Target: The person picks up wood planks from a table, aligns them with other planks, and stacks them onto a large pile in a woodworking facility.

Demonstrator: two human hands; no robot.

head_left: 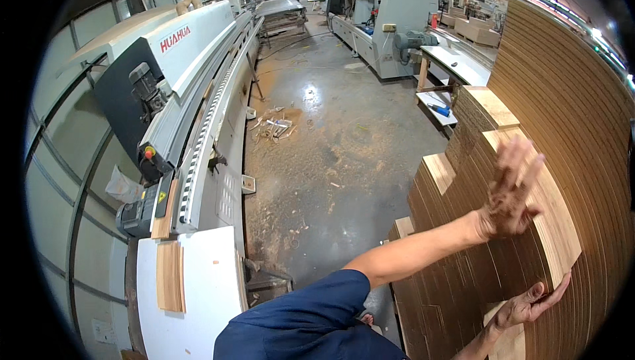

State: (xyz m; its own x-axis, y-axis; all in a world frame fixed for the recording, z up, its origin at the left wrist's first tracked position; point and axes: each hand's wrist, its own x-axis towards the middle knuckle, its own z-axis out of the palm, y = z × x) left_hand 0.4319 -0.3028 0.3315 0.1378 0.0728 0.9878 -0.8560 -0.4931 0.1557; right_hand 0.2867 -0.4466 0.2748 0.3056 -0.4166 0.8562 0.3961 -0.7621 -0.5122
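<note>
A tall stack of wooden boards stands at my right, stepped in height. On its upper step lies a light wood-grained board. My left hand is over the far part of that board, fingers spread and somewhat blurred, with nothing in its grasp; whether the palm touches the wood is unclear. Beside the board's near end is my right hand, its fingers stretched along the corner and the thumb apart. Both forearms are bare, and a navy sleeve covers my left upper arm.
A higher wall of stacked boards rises at far right. To my left, a long white machine has a white table carrying wooden strips. Sawdust and scraps litter the floor. Another machine stands ahead.
</note>
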